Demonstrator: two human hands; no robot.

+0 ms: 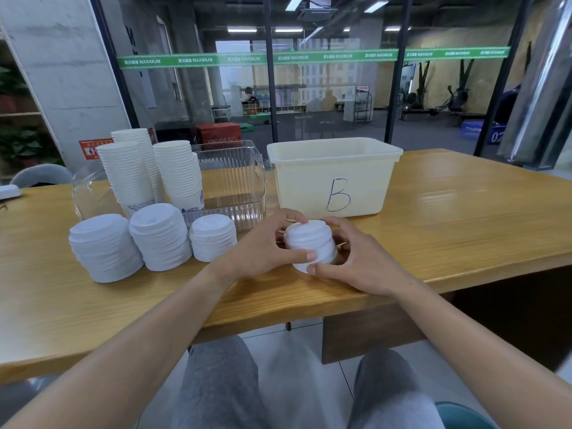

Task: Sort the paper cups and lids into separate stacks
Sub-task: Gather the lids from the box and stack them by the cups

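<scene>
near: our left hand [263, 249] and right hand [356, 261] had fingers clamped around one lid stack [309, 244] on the counter [448, 230] | left: three lid stacks [161, 236] finished | far: cup stacks [148, 171] sorted; bin B [335, 178] looked empty | left: we judged only placing this stack

White lid stacks [161, 236] upright on table; cup stacks [148, 171] behind.

Bright, even light comes from ceiling strip lights [242, 29] far beyond both hands. The glass partition [325, 88] behind them carries faint reflections. Wide-angle distortion bends the edges; the knees below the hands are blurred.
</scene>
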